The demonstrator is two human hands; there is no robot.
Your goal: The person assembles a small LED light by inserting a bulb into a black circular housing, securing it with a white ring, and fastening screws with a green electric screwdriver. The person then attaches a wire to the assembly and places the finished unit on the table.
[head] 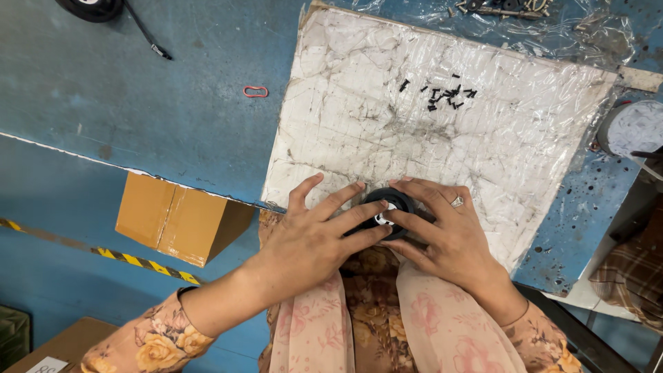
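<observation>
A small black wheel (pixel 389 202) with a white hub rests at the near edge of a scuffed white board (pixel 442 131) wrapped in clear plastic. My left hand (pixel 314 238) lies over the wheel's left side, fingers spread, fingertips touching its rim and hub. My right hand (pixel 445 228), wearing a ring, cups the wheel from the right, fingers curved around it. Both hands hold the wheel between them. A scatter of small black screws (pixel 445 95) lies on the board farther away.
The blue workbench (pixel 152 103) carries a red rubber band (pixel 255 91), a black wheel (pixel 90 7) at the top left, and metal parts under plastic (pixel 507 8). A cardboard box (pixel 176 217) sits below the bench edge. A round white container (pixel 632 128) stands at right.
</observation>
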